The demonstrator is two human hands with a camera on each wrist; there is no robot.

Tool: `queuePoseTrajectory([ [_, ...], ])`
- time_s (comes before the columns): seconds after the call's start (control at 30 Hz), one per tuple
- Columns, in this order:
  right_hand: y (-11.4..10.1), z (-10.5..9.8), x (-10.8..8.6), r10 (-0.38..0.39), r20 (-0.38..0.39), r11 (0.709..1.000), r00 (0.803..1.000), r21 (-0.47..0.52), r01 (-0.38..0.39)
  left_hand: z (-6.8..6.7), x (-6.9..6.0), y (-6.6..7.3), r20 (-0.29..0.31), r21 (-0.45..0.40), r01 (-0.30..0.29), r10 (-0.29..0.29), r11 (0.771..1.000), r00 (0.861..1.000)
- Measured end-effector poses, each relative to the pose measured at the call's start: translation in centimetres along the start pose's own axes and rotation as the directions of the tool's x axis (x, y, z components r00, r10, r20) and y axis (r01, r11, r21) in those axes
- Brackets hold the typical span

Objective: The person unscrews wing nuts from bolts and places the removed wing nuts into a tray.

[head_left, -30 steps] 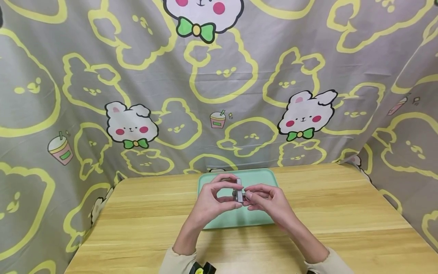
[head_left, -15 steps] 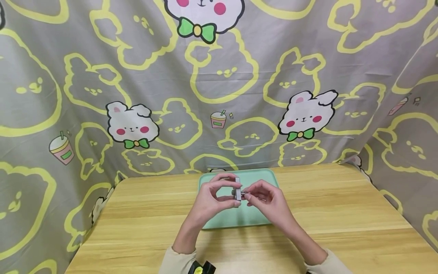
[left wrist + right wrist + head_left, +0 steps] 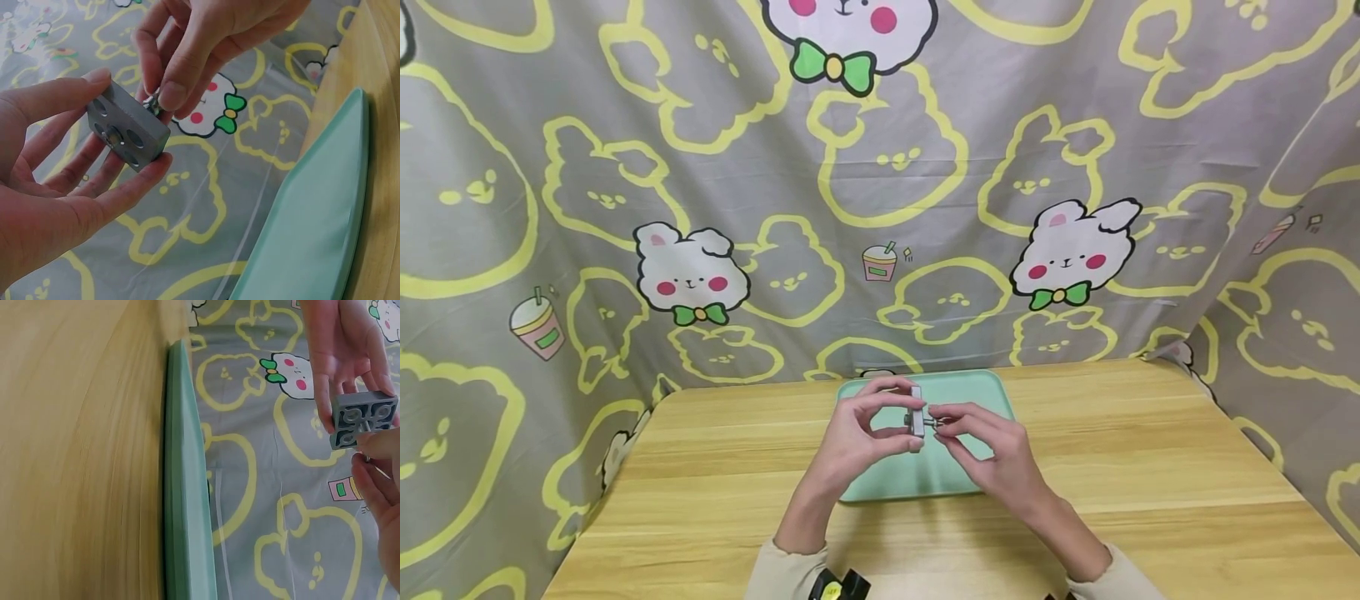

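Within the left hand (image 3: 850, 435) sits a gray block (image 3: 122, 117), edges gripped.

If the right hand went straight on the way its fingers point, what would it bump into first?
Probably the gray block that the left hand holds. The right hand pinches a small metal piece between itself and the block, though depth is hard to judge.

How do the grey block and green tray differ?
The grey block is gripped by the left hand; the green tray lies on the table. The block is smaller than the tray. The block shows round holes; the tray looks plain. Both have straight edges.
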State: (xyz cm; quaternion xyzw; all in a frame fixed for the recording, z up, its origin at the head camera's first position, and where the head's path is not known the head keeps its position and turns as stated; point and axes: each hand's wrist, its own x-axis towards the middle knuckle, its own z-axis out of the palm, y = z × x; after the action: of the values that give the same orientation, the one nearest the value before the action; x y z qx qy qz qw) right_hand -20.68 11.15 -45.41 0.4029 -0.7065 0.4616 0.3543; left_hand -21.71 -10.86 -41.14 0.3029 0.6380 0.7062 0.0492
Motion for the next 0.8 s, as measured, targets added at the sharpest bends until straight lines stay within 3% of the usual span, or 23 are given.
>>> queuePoseTrajectory([
  [0.1,0.3,0.0,-0.1,-0.041,0.006,0.999,0.999,-0.024,0.041,0.0,0.1,0.0,0.002,-0.004,0.004,-0.004,1.0,1.0],
  [0.2,0.2,-0.1,-0.1,-0.011,0.017,1.0,1.0,-0.024,0.011,0.0,0.1,-0.1,0.0,-0.013,0.002,-0.002,1.0,1.0],
  [0.3,-0.2,-0.3,0.1,0.093,0.027,0.995,0.995,0.04,-0.094,0.0,0.0,-0.1,-0.002,-0.014,-0.003,0.003,1.0,1.0],
  [0.4,-0.8,-0.7,0.3,0.276,0.052,0.946,0.96,0.159,-0.281,0.1,0.1,0.1,-0.001,-0.016,-0.002,0.002,1.0,1.0],
  [0.47,-1.0,-0.9,0.3,0.413,0.079,0.873,0.907,0.25,-0.419,0.2,0.1,0.2,0.0,-0.013,0.001,-0.001,1.0,1.0],
  [0.57,-0.9,-1.1,0.3,0.582,0.125,0.738,0.804,0.335,-0.586,0.3,0.1,0.2,0.001,0.006,0.004,-0.004,1.0,1.0],
  [0.67,-0.7,-1.3,0.3,0.681,0.171,0.623,0.712,0.375,-0.687,0.4,0.1,0.1,0.0,0.031,0.007,-0.007,0.999,1.0],
  [0.8,-0.6,-1.3,0.4,0.755,0.241,0.502,0.609,0.383,-0.775,0.5,0.1,0.0,-0.003,0.061,0.009,-0.009,0.998,1.0],
])
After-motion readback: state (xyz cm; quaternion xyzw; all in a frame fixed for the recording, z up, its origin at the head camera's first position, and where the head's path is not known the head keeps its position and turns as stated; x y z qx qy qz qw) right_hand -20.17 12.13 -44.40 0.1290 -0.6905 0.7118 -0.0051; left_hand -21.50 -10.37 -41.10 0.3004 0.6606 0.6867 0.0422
